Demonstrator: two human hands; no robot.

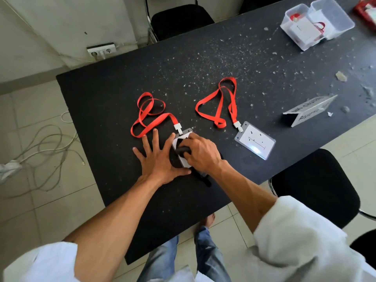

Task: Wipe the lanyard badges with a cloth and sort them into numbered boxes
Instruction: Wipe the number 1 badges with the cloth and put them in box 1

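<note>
Wiping a badge [184,132] at the near middle of a matte black, speckled surface [122,88].
Lays left grip [157,159] released, fingers splayed flat, beside the clear plastic sleeve with its looped red ribbon [146,117]; clenches right grip [201,153] round a dark rolled cloth [183,150] on it, hiding most of it. Right: second badge [255,142] marked 1. Far right: translucent boxes [333,19], contents blurred.
</note>
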